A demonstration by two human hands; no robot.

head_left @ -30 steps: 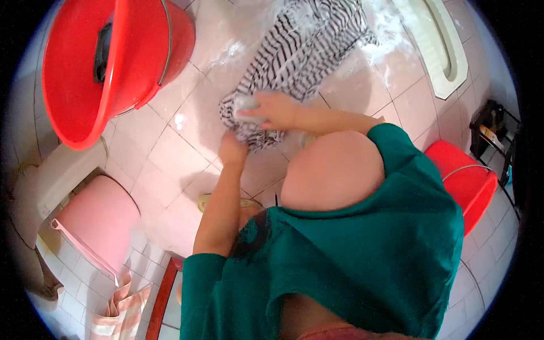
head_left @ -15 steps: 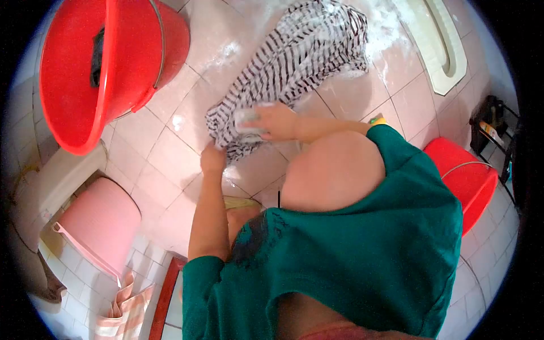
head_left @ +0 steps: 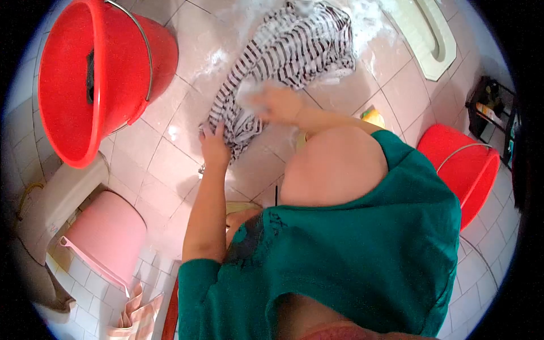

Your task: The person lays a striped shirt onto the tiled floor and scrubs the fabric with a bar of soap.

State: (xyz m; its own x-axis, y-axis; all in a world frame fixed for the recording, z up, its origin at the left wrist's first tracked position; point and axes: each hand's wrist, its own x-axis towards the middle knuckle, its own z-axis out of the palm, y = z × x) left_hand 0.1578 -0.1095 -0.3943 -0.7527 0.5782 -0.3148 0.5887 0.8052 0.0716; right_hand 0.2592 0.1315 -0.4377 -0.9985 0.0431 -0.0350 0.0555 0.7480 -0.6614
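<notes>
A striped cloth [head_left: 294, 51], black and white, is spread flat on the wet pink floor tiles [head_left: 164, 164], far from the person and near the middle of the view. Its near end is pinned to the floor by the left hand [head_left: 214, 148], with the fingers pressed flat and not curled around anything. The right hand [head_left: 276, 103] is laid on the cloth just beside the left one, a little farther away (it is blurred, so it cannot be told if the fingers are closed or what is under them). White soap foam is seen on the cloth and on the tiles around it. A big red bucket [head_left: 73, 85] is tipped on the far left. A second red bucket [head_left: 464, 170] is seen on the right. A pink stool [head_left: 105, 235] is placed near on the left.
</notes>
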